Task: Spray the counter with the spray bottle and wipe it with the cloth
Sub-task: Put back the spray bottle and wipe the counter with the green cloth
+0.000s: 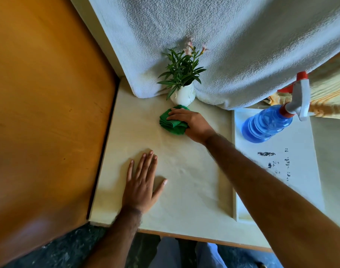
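While two bare hands rest on the pale bench [184, 180], one green cloth [172, 123], one blue spray bottle [267, 125] and one white vase [182, 95] of green leaves can be counted. From the middle of the bench, the cloth is up at about twelve o'clock, just in front of the vase and maybe touching it; the view is too tight to be sure. The right hand [192, 123] lies on top of the cloth, its fingers [177, 113] pressed together and flat over the far half, while the bunched folds stick out at the nine o'clock side of the hand, below the fingertips. The left hand [141, 186] is at about seven o'clock, palm down on the bare bench, fingers a little spread, thumb out to the side, holding nothing. The spray bottle lies on its side at two o'clock, on a white tray [292, 182], well apart from both hands. One big white towel [223, 45] hangs behind the vase.
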